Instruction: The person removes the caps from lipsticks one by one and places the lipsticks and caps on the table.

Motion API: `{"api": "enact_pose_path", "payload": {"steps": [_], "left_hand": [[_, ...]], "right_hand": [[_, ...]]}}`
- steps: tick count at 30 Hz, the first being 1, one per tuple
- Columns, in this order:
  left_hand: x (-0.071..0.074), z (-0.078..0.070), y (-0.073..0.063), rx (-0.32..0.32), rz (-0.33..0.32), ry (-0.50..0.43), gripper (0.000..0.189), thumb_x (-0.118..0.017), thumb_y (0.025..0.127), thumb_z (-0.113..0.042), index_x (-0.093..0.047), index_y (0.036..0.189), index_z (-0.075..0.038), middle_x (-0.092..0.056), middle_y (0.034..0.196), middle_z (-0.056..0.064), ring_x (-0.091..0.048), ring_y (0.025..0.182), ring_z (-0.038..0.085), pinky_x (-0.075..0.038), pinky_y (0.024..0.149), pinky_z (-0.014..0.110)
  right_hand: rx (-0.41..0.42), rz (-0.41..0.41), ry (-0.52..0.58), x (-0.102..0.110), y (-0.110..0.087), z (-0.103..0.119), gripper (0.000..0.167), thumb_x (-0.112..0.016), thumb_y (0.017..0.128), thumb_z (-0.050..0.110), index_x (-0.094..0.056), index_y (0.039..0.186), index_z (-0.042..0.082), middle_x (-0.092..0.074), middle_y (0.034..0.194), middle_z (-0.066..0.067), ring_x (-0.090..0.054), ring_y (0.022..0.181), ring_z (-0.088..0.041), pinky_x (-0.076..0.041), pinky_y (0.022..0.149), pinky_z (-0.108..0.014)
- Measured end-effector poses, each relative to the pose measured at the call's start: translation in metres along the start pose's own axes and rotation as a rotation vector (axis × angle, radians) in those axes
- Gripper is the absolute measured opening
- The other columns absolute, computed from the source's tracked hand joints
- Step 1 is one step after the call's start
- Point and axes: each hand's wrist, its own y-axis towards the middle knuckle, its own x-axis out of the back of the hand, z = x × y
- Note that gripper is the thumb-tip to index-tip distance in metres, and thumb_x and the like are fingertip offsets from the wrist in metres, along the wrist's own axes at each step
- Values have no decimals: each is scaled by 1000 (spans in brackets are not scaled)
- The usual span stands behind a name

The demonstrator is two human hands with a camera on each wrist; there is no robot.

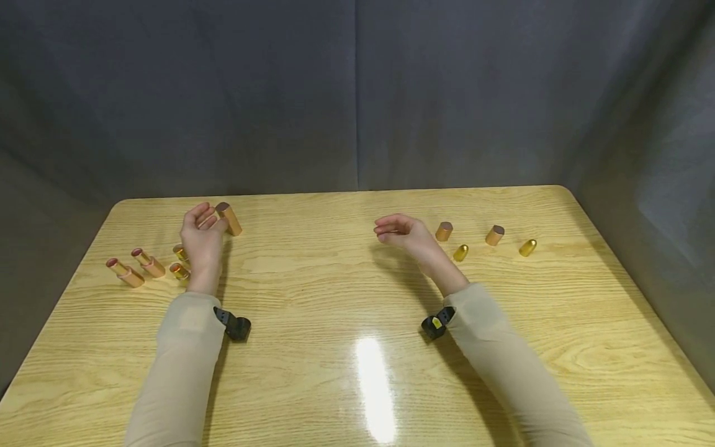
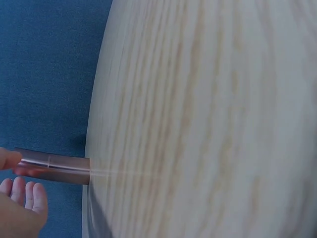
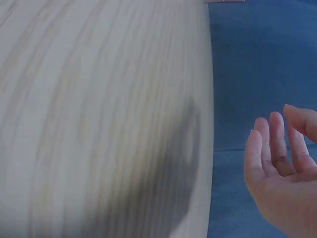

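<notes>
At the back left of the table a capped rose-gold lipstick (image 1: 229,220) stands upright. My left hand (image 1: 203,242) is right beside it, fingers loosely bent and apart. In the left wrist view the thumb (image 2: 9,158) overlaps the top end of the lipstick (image 2: 54,167), while the other fingers stay off it. My right hand (image 1: 410,239) hovers over the table right of the middle, holding nothing, its fingers gently bent. Its nearest neighbour is a short copper-coloured lipstick cap (image 1: 444,231). The right wrist view shows the same hand (image 3: 282,173) with separated fingers.
Two uncapped pink lipsticks (image 1: 125,273) stand at the left. Two gold open tubes (image 1: 180,271) are partly hidden behind the left hand. Another copper cap (image 1: 494,235) and two gold bullet-shaped caps (image 1: 527,248) stand at the right. A dark curtain (image 1: 357,93) hangs behind the table (image 1: 301,347).
</notes>
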Motion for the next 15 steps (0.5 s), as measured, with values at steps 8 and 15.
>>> {"api": "enact_pose_path", "payload": {"steps": [8, 15], "left_hand": [[0, 1, 3, 36, 24, 42, 49, -62, 87, -1, -48, 135, -6, -49, 103, -15, -48, 102, 6, -44, 90, 16], [0, 3, 6, 51, 78, 69, 50, -62, 90, -7, -46, 138, -4, -46, 100, -15, -47, 97, 2, -44, 87, 14]], "right_hand": [[-21, 20, -48, -15, 7, -3, 35, -58, 92, 2, -55, 126, -6, -61, 119, -21, -59, 91, -3, -50, 83, -18], [-33, 35, -53, -28, 12, -5, 34, -57, 93, 1, -55, 126, -6, -60, 123, -26, -61, 105, -23, -51, 88, -26]]}}
